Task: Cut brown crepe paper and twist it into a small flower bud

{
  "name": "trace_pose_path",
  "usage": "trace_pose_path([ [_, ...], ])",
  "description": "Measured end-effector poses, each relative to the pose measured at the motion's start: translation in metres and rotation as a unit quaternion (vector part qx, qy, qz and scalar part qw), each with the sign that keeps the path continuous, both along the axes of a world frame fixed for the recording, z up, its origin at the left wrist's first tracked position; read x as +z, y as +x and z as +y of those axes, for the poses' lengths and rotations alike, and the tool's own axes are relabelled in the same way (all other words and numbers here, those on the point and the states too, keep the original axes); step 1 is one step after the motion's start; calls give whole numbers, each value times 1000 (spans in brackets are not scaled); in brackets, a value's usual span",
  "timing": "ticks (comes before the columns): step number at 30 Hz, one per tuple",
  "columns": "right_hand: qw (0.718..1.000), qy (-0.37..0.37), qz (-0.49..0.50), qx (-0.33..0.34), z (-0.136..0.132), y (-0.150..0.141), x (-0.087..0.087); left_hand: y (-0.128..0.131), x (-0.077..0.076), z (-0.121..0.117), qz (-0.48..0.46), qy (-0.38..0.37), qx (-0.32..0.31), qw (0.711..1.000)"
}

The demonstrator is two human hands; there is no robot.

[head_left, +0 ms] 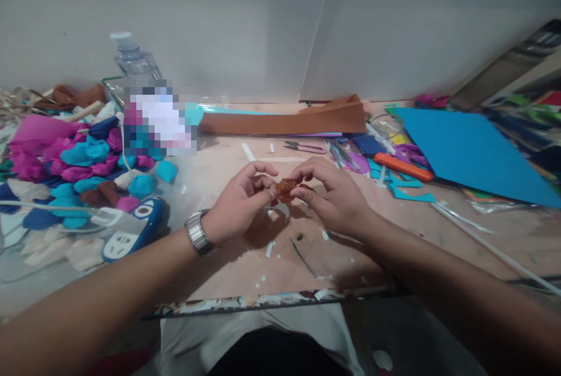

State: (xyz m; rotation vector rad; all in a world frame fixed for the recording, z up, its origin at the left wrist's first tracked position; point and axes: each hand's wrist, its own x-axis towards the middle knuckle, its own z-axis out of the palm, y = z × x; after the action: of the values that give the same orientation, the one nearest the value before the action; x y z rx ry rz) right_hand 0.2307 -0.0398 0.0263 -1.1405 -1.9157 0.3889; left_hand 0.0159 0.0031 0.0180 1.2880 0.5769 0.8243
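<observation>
A small, bunched piece of brown crinkled material [287, 188], perhaps paper or cloth, is held up between both hands over the middle of the table. My left hand [243, 195], with a metal watch on its wrist, has its thumb against the left side of the piece, fingers curled and the index finger lifted off. My right hand [335, 197] pinches the right side between thumb and index finger. Below the hands, white paper scraps [269, 249] and a thin dark strip [303, 259] lie on the table.
Pink, blue and white bundles [87, 151] pile up at left, beside a blue-and-white power strip [134, 230] and bottle [134, 60]. A folded brown sheet [280, 123] lies behind. Scissors [305, 147], an orange cutter [403, 166] and a blue sheet [475, 154] are at right.
</observation>
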Motion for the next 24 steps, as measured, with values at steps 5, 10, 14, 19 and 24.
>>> trace_pose_path([
  [5,1000,-20,15,-4,0,-1,-2,-1,-4,4,-12,-22,-3,1000],
  [10,999,-28,27,0,0,-1,-2,-1,-4,4,0,-70,6,998],
  [14,1000,-21,19,3,-1,0,-1,0,-2,2,0,-99,20,995],
  [19,999,16,-13,30,-1,-1,0,-1,-4,5,10,-20,14,1000],
  [24,998,36,-16,45,0,-1,0,0,-2,6,19,-7,16,1000],
])
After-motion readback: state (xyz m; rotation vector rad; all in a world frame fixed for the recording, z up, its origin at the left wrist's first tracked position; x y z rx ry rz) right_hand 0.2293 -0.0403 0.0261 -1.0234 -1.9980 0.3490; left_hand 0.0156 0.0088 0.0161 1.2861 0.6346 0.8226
